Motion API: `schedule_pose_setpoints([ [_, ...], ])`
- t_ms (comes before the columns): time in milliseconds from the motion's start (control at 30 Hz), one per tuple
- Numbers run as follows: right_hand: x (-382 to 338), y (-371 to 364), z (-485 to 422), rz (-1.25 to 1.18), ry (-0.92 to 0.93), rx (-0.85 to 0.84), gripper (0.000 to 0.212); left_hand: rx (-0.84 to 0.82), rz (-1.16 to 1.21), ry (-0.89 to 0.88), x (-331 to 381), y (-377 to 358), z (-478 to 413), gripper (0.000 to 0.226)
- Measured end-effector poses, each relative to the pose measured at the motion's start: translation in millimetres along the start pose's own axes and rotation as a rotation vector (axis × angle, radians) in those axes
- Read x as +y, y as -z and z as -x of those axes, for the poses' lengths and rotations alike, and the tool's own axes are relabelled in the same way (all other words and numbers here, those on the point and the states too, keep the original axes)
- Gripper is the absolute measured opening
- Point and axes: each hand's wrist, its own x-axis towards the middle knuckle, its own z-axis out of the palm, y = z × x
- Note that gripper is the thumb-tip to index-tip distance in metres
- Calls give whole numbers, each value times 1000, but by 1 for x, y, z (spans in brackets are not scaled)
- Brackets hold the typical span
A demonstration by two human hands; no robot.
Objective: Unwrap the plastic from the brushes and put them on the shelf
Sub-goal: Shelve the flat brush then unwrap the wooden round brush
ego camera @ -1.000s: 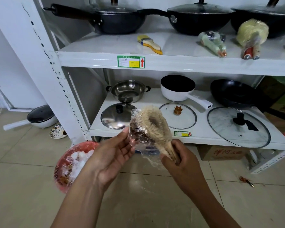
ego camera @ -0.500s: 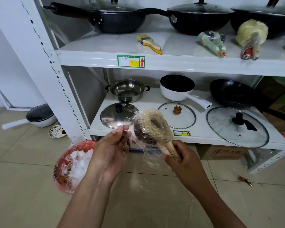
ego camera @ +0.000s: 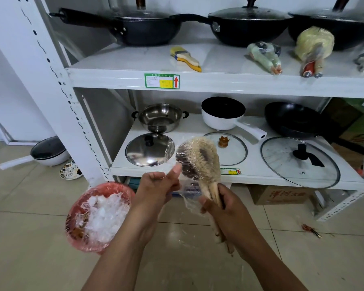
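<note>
Brushes [ego camera: 198, 162] before shelf edge [ego camera: 282, 177]; right hand [ego camera: 225, 208] grips handles.

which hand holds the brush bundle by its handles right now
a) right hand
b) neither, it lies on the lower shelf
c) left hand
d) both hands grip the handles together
a: the right hand is closed around the handles of the brush bundle, while the left hand is up beside the bristle heads, pinching the loose plastic wrap there.
</note>
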Motion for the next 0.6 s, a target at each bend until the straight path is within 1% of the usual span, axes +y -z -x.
schedule_pose_setpoints([
  [33,-1,0,1,-25,-7,-10,8,-21,-50,-14,-2,-1,1,72],
  [133,0,-1,1,-69,-45,-21,10,-113,-103,-103,-7,-3,2,37],
  [167,0,-1,1,-92,-67,-29,13,-114,-138,-143,-9,-3,1,34],
  [200,0,-2,1,-135,-94,-43,16,-97,-190,-183,-9,-3,0,33],
  [267,-1,-4,1,-307,-147,-73,24,-46,-269,-276,-9,-4,0,28],
  [333,0,-7,1,-518,-197,-80,31,-19,-271,-366,-8,-8,3,22],
  [400,3,-7,-1,-664,-240,-84,32,-19,-271,-418,-6,-12,7,21],
  [500,2,-7,-3,-755,-274,-115,33,-10,-317,-462,-8,-12,7,20],
  [600,-1,-7,-3,-801,-291,-161,32,35,-369,-508,-8,-12,8,19],
])
